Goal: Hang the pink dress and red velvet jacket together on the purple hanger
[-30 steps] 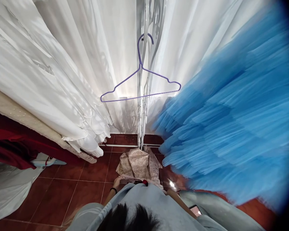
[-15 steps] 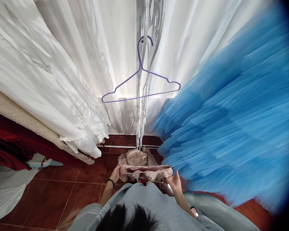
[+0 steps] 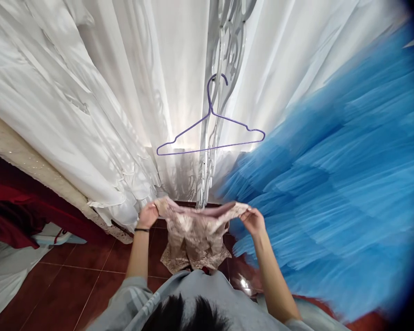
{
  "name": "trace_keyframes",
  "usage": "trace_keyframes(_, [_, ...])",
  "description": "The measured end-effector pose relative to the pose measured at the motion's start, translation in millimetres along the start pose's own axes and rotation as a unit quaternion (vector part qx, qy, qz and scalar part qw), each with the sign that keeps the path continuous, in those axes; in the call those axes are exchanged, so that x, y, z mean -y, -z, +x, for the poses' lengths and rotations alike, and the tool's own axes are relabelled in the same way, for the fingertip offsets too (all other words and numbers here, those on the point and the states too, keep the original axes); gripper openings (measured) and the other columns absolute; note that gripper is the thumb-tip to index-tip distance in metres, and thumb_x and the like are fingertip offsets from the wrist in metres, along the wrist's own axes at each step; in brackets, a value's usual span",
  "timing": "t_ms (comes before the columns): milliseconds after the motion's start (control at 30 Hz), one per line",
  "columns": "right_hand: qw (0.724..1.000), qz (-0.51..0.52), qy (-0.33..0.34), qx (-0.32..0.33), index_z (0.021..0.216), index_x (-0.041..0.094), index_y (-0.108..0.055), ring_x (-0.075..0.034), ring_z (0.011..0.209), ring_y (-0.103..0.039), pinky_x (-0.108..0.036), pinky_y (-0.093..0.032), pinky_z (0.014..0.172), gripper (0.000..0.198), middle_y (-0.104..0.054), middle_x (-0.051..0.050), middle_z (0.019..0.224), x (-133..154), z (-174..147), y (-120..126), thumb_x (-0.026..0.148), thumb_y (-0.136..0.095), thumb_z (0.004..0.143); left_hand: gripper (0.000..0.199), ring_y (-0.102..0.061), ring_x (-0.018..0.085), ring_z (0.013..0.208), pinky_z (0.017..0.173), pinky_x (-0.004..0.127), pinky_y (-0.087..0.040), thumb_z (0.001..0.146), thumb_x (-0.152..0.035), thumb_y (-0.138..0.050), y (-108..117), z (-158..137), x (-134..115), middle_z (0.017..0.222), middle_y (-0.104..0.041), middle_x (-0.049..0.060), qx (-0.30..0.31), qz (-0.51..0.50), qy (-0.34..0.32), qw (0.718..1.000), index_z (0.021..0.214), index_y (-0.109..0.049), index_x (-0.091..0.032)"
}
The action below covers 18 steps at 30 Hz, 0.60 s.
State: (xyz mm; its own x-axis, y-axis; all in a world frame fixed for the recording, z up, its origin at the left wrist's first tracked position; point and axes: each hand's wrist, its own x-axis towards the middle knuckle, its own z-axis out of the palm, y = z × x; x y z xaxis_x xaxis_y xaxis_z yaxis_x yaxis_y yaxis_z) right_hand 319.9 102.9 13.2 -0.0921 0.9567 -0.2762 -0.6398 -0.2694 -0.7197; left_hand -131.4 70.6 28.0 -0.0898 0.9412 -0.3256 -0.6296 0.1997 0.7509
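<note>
Between my two hands a shiny pinkish-beige top (image 3: 196, 232) is stretched wide by its upper edge, its body hanging down toward the floor. My left hand (image 3: 148, 215), with a dark band at the wrist, pinches the left end of that edge. The right end is gripped by the fingers of my right hand (image 3: 253, 220). Above and beyond the garment, a purple hanger (image 3: 211, 129) with nothing on it hangs on a white ornate metal frame (image 3: 232, 41).
White drapery (image 3: 100, 105) falls on the left, beside beige and dark red fabrics (image 3: 24, 202). A large blue tulle gown (image 3: 334, 170) fills the right side. Dark red tiles (image 3: 86, 271) cover the floor.
Both my hands have risen and moved forward, the top going up with them. Its body, bunched before, now hangs open below the stretched edge. The hanger sits slightly lower and further right in view.
</note>
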Motion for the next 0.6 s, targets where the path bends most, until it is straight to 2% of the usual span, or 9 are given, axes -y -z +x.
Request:
trace_keyframes(67, [0.993, 0.022, 0.114, 0.031, 0.082, 0.023, -0.070, -0.018, 0.087, -0.074, -0.029, -0.062, 0.080, 0.022, -0.078, -0.002, 0.091, 36, 6, -49, 0.022, -0.068, 0.060, 0.022, -0.072, 0.016, 0.077, 0.071, 0.022, -0.058, 0.064, -0.012, -0.057, -22, 13, -62, 0.080, -0.076, 0.004, 0.009, -0.025, -0.169, 0.985, 0.079, -0.073, -0.016])
trace_keyframes(133, [0.984, -0.006, 0.169, 0.064, 0.085, 0.024, -0.072, -0.018, 0.081, -0.074, -0.029, -0.063, 0.077, 0.028, -0.078, -0.001, 0.088, 59, 6, -101, 0.021, -0.075, 0.057, 0.030, -0.072, 0.016, 0.092, 0.080, 0.020, -0.057, 0.062, -0.010, -0.064, -43, 24, -112, 0.098, -0.078, 0.005, 0.015, -0.013, -0.297, 0.955, 0.089, -0.075, -0.018])
trace_keyframes(200, [0.977, -0.052, 0.179, 0.102, 0.087, 0.023, -0.074, -0.021, 0.077, -0.074, -0.032, -0.064, 0.073, 0.037, -0.078, -0.001, 0.086, 67, 2, -147, 0.018, -0.082, 0.051, 0.030, -0.071, 0.016, 0.096, 0.084, 0.021, -0.056, 0.058, -0.011, -0.075, -60, 35, -146, 0.101, -0.077, 0.005, 0.020, 0.017, -0.359, 0.933, 0.087, -0.075, -0.019])
trace_keyframes(300, [0.970, -0.090, 0.181, 0.135, 0.083, 0.023, -0.076, -0.025, 0.079, -0.074, -0.036, -0.064, 0.073, 0.042, -0.078, -0.002, 0.082, 66, -1, -189, 0.019, -0.090, 0.043, 0.036, -0.071, 0.015, 0.080, 0.078, 0.023, -0.057, 0.046, -0.013, -0.087, -79, 53, -166, 0.083, -0.076, 0.002, 0.024, 0.058, -0.364, 0.929, 0.078, -0.071, -0.018])
trace_keyframes(400, [0.972, -0.076, 0.193, 0.111, 0.079, 0.025, -0.077, -0.024, 0.077, -0.074, -0.035, -0.065, 0.073, 0.039, -0.078, -0.001, 0.080, 64, 2, -195, 0.027, -0.092, 0.044, 0.043, -0.070, 0.016, 0.077, 0.076, 0.026, -0.056, 0.039, -0.016, -0.092, -92, 66, -167, 0.072, -0.073, 0.001, 0.042, 0.090, -0.342, 0.935, 0.076, -0.070, -0.017])
trace_keyframes(467, [0.974, -0.065, 0.202, 0.084, 0.081, 0.025, -0.078, -0.021, 0.077, -0.074, -0.031, -0.064, 0.072, 0.038, -0.078, 0.000, 0.083, 68, 3, -186, 0.031, -0.093, 0.046, 0.046, -0.071, 0.019, 0.082, 0.078, 0.028, -0.056, 0.035, -0.017, -0.094, -101, 70, -166, 0.071, -0.072, 0.002, 0.053, 0.120, -0.331, 0.935, 0.075, -0.070, -0.016])
trace_keyframes(600, [0.965, -0.083, 0.246, 0.032, 0.079, 0.025, -0.078, -0.018, 0.076, -0.074, -0.024, -0.062, 0.071, 0.037, -0.078, 0.001, 0.081, 86, 1, -166, 0.026, -0.092, 0.045, 0.050, -0.070, 0.021, 0.084, 0.078, 0.028, -0.055, 0.030, -0.019, -0.095, -125, 72, -175, 0.070, -0.072, 0.003, 0.070, 0.168, -0.331, 0.926, 0.075, -0.073, -0.013])
